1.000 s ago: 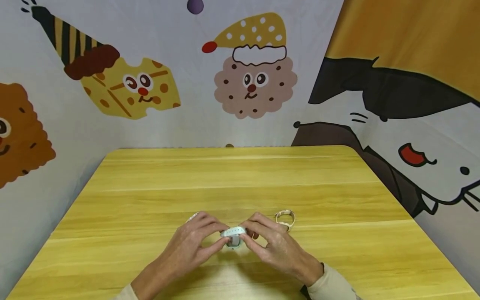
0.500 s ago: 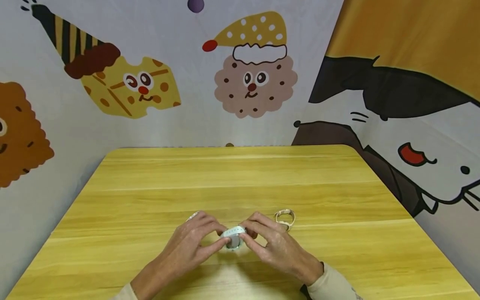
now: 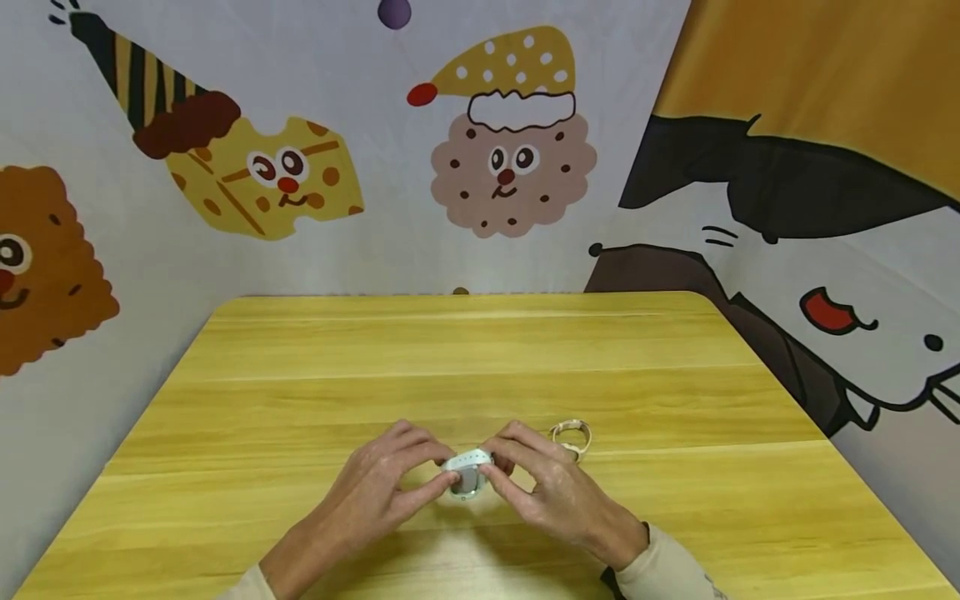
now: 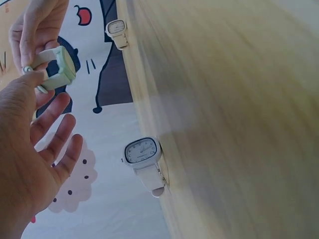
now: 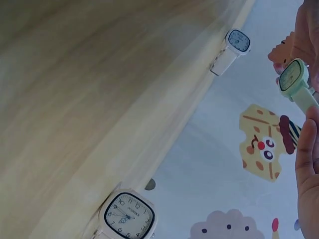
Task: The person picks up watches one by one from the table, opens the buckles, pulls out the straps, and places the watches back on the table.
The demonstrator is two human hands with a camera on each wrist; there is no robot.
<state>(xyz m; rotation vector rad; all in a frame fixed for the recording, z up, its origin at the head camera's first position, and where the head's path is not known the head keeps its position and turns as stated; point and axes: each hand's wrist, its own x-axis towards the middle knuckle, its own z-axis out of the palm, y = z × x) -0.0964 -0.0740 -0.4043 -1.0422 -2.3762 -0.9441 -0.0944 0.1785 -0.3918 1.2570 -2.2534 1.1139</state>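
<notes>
A mint-green wristwatch (image 3: 467, 479) with a grey back is held between both hands low at the middle of the table, its pale strap bent into a loop. My left hand (image 3: 382, 475) pinches the strap's left side with thumb and forefinger. On the right side, my right hand (image 3: 547, 483) pinches the strap likewise. From the left wrist, the buckle end of the green watch (image 4: 62, 67) shows at the fingertips, and the other left fingers spread loosely. The right wrist view shows the dial of the green watch (image 5: 293, 77) facing away from the hands.
A beige watch (image 3: 583, 432) stands on the wooden table (image 3: 465, 358) just beyond my right hand. Beyond the left hand stands a white watch (image 4: 142, 151), hidden from the head view. A cartoon-printed cloth (image 3: 397, 208) hangs behind the table.
Both hands keep their hold and barely move. The green watch tips slightly, showing more of its back. The white watch's edge behind the left hand has gone out of sight.
</notes>
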